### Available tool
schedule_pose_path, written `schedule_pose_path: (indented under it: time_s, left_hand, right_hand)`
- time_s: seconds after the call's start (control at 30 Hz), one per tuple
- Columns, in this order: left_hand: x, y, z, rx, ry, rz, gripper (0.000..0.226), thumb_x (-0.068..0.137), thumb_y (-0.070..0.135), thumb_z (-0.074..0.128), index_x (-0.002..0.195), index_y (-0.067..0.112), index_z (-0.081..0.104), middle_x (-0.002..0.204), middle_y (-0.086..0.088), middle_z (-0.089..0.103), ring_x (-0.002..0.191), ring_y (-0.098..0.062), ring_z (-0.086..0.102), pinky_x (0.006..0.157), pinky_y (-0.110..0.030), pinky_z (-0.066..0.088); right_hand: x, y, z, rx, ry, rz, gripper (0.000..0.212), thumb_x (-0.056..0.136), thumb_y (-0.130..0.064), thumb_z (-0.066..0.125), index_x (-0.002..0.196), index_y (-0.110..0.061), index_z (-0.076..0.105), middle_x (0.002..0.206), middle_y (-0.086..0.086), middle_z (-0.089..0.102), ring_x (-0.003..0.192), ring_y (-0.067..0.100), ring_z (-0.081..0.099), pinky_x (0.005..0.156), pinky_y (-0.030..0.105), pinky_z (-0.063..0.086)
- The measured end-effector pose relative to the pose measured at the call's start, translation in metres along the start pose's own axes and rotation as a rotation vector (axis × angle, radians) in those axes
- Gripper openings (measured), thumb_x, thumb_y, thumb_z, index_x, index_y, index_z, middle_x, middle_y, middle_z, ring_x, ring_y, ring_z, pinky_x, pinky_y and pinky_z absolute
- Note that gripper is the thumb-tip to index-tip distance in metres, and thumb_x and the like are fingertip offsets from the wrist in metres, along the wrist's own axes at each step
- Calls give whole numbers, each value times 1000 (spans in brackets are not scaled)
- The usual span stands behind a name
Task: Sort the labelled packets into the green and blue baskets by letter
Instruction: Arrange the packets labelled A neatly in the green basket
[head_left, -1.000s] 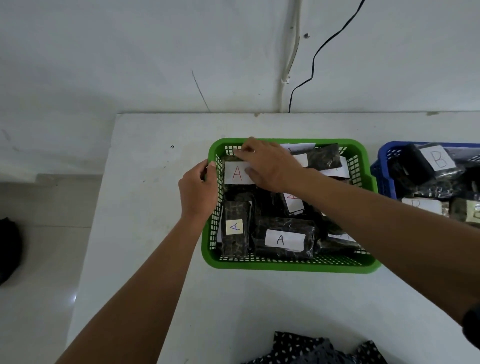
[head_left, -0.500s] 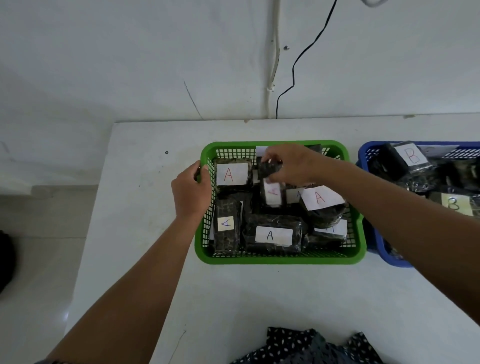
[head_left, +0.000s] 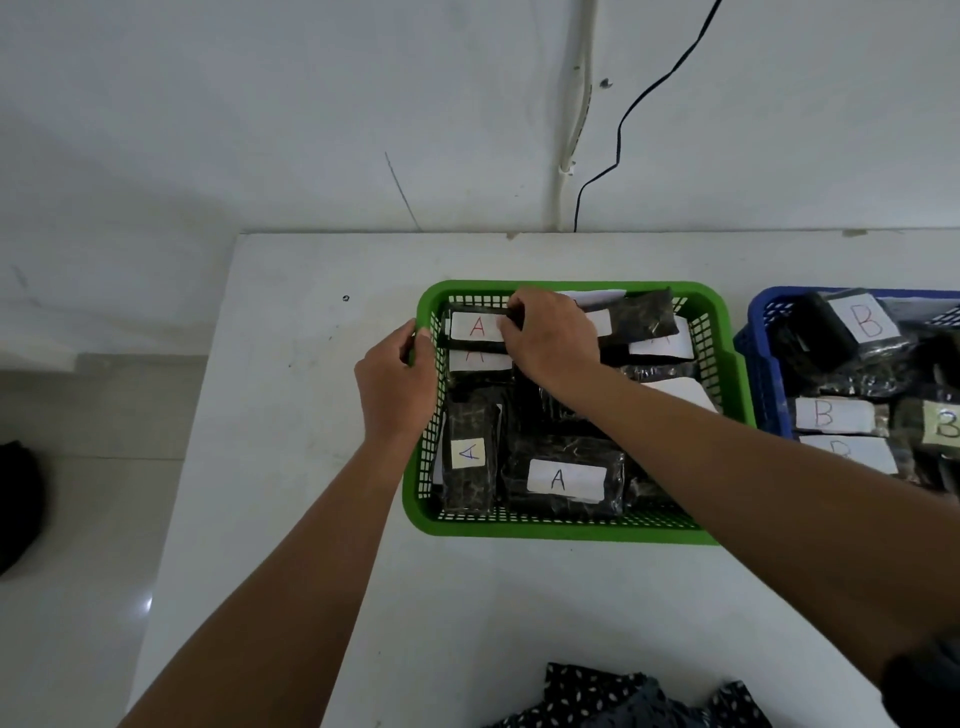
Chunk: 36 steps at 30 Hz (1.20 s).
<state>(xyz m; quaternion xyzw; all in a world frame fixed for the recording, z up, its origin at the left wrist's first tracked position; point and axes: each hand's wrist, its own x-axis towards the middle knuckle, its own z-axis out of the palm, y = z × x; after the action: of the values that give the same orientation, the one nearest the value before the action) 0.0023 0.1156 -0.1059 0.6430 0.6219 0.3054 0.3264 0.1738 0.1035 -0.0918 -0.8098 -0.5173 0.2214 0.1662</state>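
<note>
A green basket (head_left: 566, 532) sits mid-table, filled with several dark packets labelled A. My left hand (head_left: 397, 387) grips the basket's left rim. My right hand (head_left: 550, 338) reaches into the basket's far left corner and holds a dark packet with a red A label (head_left: 475, 327), lying on top of another A packet (head_left: 478, 359). Two more A packets (head_left: 563, 478) lie along the near side. At the right edge stands a blue basket (head_left: 761, 358) holding packets labelled B (head_left: 862, 325).
The white table (head_left: 291, 415) ends at the left, with tiled floor beyond it. A white wall with a black cable (head_left: 623, 124) rises behind. Dark dotted cloth (head_left: 608, 696) lies at the near table edge. A dark object (head_left: 18, 499) sits on the floor.
My right hand has moved from the basket's middle to its far left corner, bringing a packet onto the red-A packet there. My left hand stays on the rim.
</note>
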Motion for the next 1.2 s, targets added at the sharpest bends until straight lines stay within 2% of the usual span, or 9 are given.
schedule_pose_path:
  time_s: [0.13, 0.27, 0.37, 0.5, 0.67, 0.8, 0.97, 1.1, 1.2]
  left_hand:
    - [1, -2, 1, -8, -9, -15, 31, 102, 26, 47, 81, 13, 66, 62, -8, 61, 51, -9, 42, 50, -19, 30]
    - [1, -1, 2, -7, 2, -18, 29, 101, 26, 48, 85, 14, 69, 63, -7, 63, 53, -13, 47, 51, -22, 34]
    - [1, -2, 2, -12, 4, -2, 28, 101, 26, 48, 87, 14, 69, 66, -7, 66, 58, -24, 55, 53, -33, 42]
    - [2, -4, 2, 6, 0, 0, 30, 102, 25, 47, 81, 15, 66, 61, -7, 59, 50, -11, 41, 49, -21, 30]
    - [0, 0, 3, 34, 4, 19, 29, 102, 23, 47, 79, 15, 63, 57, -1, 54, 49, -9, 38, 49, -19, 29]
    - [0, 1, 1, 89, 0, 52, 25, 102, 24, 46, 90, 15, 67, 66, 5, 62, 54, -13, 50, 52, -17, 35]
    - [-6, 8, 1, 127, -20, 14, 37, 104, 17, 45, 137, 8, 58, 87, 17, 55, 62, 2, 50, 61, 2, 36]
    - [-17, 11, 0, 139, -42, 9, 44, 105, 16, 41, 148, 8, 44, 96, 6, 61, 69, -12, 57, 68, -21, 47]
    - [-21, 7, 0, 149, -50, 9, 44, 105, 15, 40, 149, 8, 43, 88, -7, 67, 63, -13, 54, 61, -28, 43]
  right_hand:
    - [0, 7, 3, -143, 13, -191, 26, 101, -35, 51, 120, -25, 65, 120, -1, 67, 109, 25, 61, 84, 40, 53]
    - [-3, 17, 7, -202, -66, -416, 45, 93, -43, 64, 130, -17, 64, 136, 1, 61, 120, 24, 59, 94, 42, 52]
    - [0, 19, 7, -233, -135, -416, 51, 95, -40, 63, 140, -17, 55, 145, 0, 55, 128, 24, 54, 98, 41, 48]
    - [2, 19, 11, -280, -156, -449, 51, 98, -39, 57, 143, -16, 51, 145, 0, 52, 129, 25, 52, 104, 41, 41]
    - [0, 24, 12, -335, -137, -450, 51, 98, -41, 55, 144, -19, 50, 147, 4, 46, 135, 28, 43, 110, 46, 33]
    - [-2, 27, -11, -231, -169, -439, 53, 99, -36, 55, 148, -19, 46, 144, 6, 48, 133, 27, 45, 108, 47, 39]
    - [-7, 40, -54, -80, -275, -348, 30, 94, -29, 65, 123, -20, 68, 120, 0, 68, 109, 19, 62, 97, 42, 52]
    - [-28, 37, -72, -30, -523, -289, 28, 90, -34, 72, 112, -17, 74, 105, -5, 74, 100, 11, 67, 97, 28, 51]
    - [-49, 29, -77, -172, -670, -310, 50, 82, -50, 76, 122, -20, 68, 114, -7, 67, 108, 13, 60, 101, 32, 47]
